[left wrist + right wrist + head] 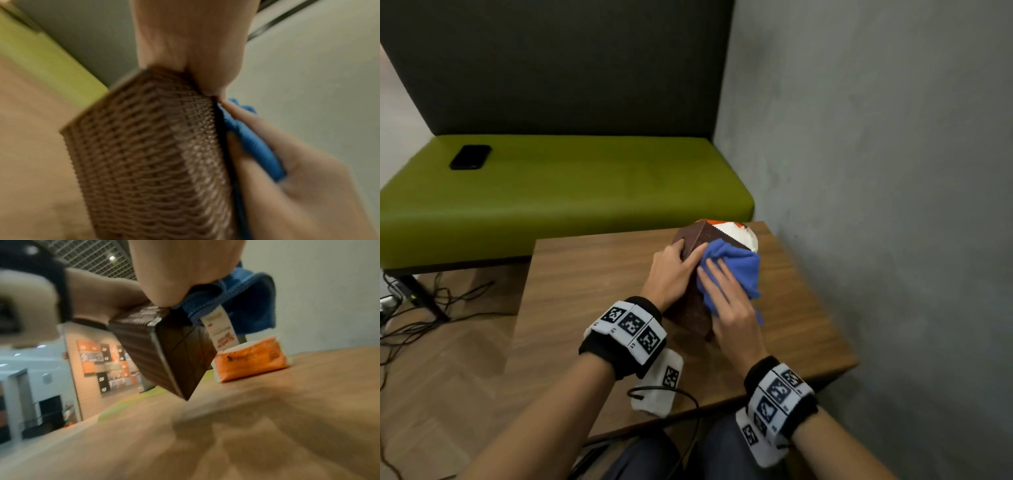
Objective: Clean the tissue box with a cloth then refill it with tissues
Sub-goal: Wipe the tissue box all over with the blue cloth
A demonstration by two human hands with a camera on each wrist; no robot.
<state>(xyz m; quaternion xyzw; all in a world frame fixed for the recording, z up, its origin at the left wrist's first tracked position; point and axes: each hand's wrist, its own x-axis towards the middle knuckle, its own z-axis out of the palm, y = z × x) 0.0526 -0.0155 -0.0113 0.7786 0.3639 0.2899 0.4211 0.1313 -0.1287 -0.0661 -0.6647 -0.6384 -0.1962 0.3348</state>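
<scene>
Box (697, 240), brown, tilted on one corner on table (592, 274); left hand (671, 270) grips it. Right hand (726, 301) presses blue cloth (732, 263) flat against its side. Orange tissue pack (252, 361) lies behind.

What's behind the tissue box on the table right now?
Behind the tissue box, an orange-and-white tissue pack lies on the table. In the head view the box and the blue cloth cover most of it, so whether it is opened cannot be told.

A green bench (558, 192) with dark backrest (558, 65) meets a grey wall (876, 171).
</scene>
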